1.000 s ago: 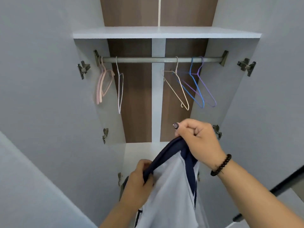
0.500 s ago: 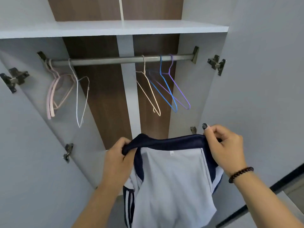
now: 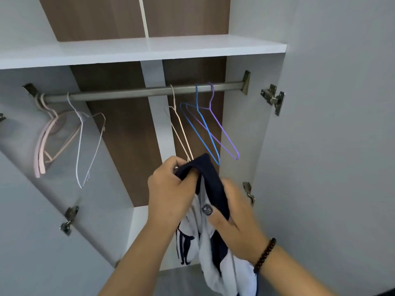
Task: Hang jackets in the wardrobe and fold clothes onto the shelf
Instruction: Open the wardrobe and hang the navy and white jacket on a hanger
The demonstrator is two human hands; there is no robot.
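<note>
**Garment held bunched below the rail, long axis vertical**

Nearest the camera, the white and navy garment (image 3: 215, 248) hangs lengthwise, navy collar band uppermost, body trailing straight down below the rail (image 3: 136, 94). The right hand (image 3: 233, 218), a bead bracelet (image 3: 265, 255) at its wrist, sits lower on the band, thumb laid across the dark cloth and fingers curled behind it. The left hand (image 3: 171, 191) is raised, back to the camera, fingers closed on the band's top fold. Beyond, under the rail's right half, hang a beige hanger (image 3: 181, 133), blue hanger (image 3: 205, 131) and purple hanger (image 3: 222, 129); a white hanger (image 3: 80, 144) and pink hangers (image 3: 42, 146) hang toward its left end. The shelf (image 3: 128, 50) lies above the rail.
</note>
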